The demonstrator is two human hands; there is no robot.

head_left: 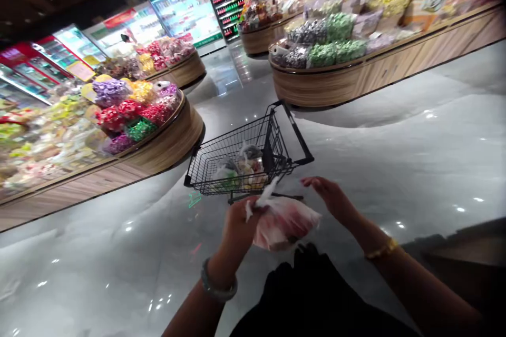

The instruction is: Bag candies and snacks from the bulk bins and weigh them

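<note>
My left hand (240, 221) grips the knotted top of a white plastic bag (285, 222). Something pinkish-red shows through the thin plastic; its kind I cannot make out. To the right of the bag, my right hand (322, 189) is held apart from it, fingers stretched toward the cart and nothing in them. Just ahead stands a black wire shopping cart (233, 139), its handle (298, 134) on the right side. Several filled plastic bags (249, 160) lie inside, one with green contents.
A curved wooden display stand (177, 139) with colourful wrapped goods is at left. Another long stand (324, 84) runs along the right. Glass-door fridges (187, 10) and bottle shelves (229, 5) line the back. Glossy grey floor (395, 158) surrounds the cart.
</note>
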